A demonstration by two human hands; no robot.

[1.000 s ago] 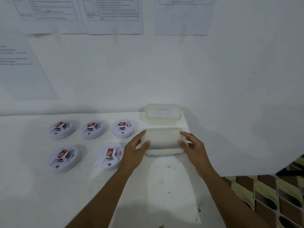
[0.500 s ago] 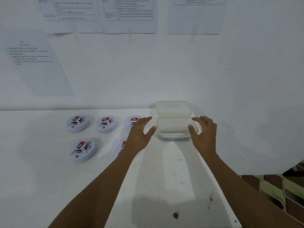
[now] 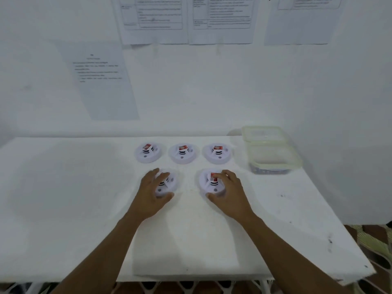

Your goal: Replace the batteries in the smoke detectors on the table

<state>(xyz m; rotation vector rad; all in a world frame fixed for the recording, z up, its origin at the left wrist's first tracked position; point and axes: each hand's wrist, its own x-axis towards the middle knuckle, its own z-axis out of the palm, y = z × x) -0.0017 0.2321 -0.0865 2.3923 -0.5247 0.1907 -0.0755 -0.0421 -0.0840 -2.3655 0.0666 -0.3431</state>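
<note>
Five white round smoke detectors lie on the white table (image 3: 74, 209), each with a red battery on top. Three form a back row: left (image 3: 148, 153), middle (image 3: 183, 154), right (image 3: 218, 153). My left hand (image 3: 151, 193) lies over the front-left detector (image 3: 169, 184), fingers at its far rim and thumb at its near rim, hiding its battery. My right hand (image 3: 230, 193) grips the front-right detector (image 3: 209, 185) the same way, a fingertip touching its red battery (image 3: 212, 176).
A clear plastic container (image 3: 273, 160) stands at the table's back right, its lid (image 3: 263, 133) behind it against the wall. Printed sheets (image 3: 101, 81) hang on the wall. The table's right edge drops to a patterned floor (image 3: 373, 240).
Both hands let go of the plastic container and moved left and nearer, onto the two front detectors. The container now stands at the back right.
</note>
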